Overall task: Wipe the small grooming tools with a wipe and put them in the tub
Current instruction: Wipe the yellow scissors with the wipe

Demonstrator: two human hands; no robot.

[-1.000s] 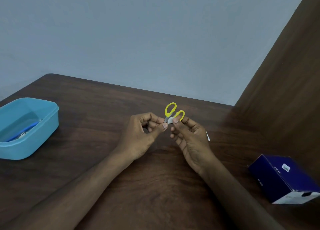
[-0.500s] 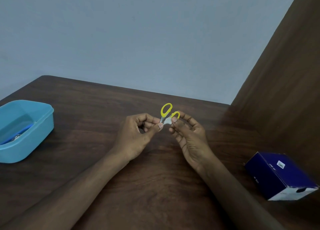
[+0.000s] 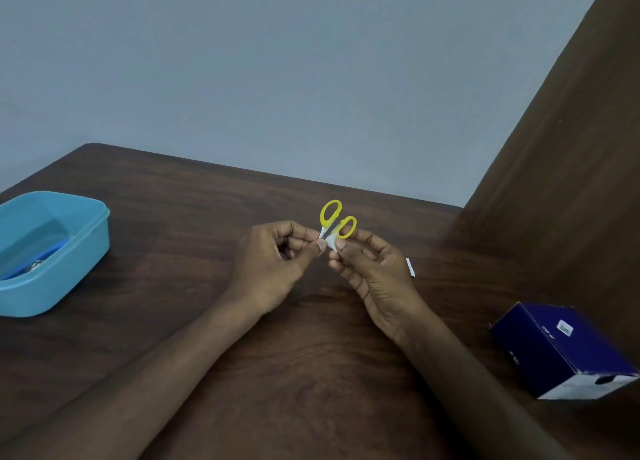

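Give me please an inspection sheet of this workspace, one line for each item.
Surface: dark wooden table.
Job's things: yellow-handled scissors and white wipe held between both hands; blue tub at left holds a blue tool.
Clutter: dark blue box at right; small white scrap beside right hand.
Grippers: left hand and right hand pinch scissors and wipe.
Cables: nothing seen.
Surroundings: grey wall, brown panel.
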